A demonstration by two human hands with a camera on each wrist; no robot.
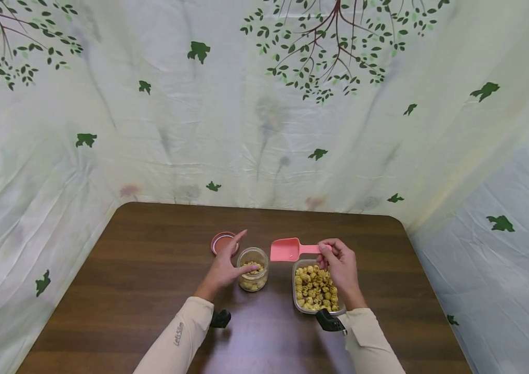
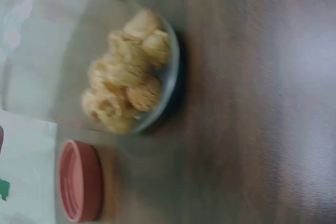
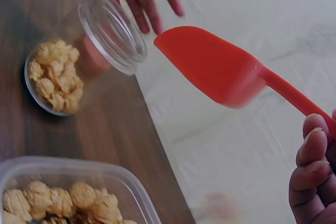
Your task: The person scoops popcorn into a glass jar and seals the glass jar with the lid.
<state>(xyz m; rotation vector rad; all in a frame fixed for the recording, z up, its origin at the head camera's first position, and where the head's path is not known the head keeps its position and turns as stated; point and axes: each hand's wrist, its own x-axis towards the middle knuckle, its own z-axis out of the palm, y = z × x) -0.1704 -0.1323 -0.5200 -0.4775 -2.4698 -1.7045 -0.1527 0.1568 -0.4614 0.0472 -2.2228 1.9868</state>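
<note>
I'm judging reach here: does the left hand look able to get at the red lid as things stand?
Probably yes: the left hand appears to grip nothing, the red lid lies close by it, and the jar leaves the lid uncovered.

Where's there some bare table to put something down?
The widest patch of bare table is left of the red lid. There's more right of the right hand, along the back edge, and on the near side between the sleeves.

The middle is crowded: lid, jar, tub, left hand and held-up pink scoop bunch together.
</note>
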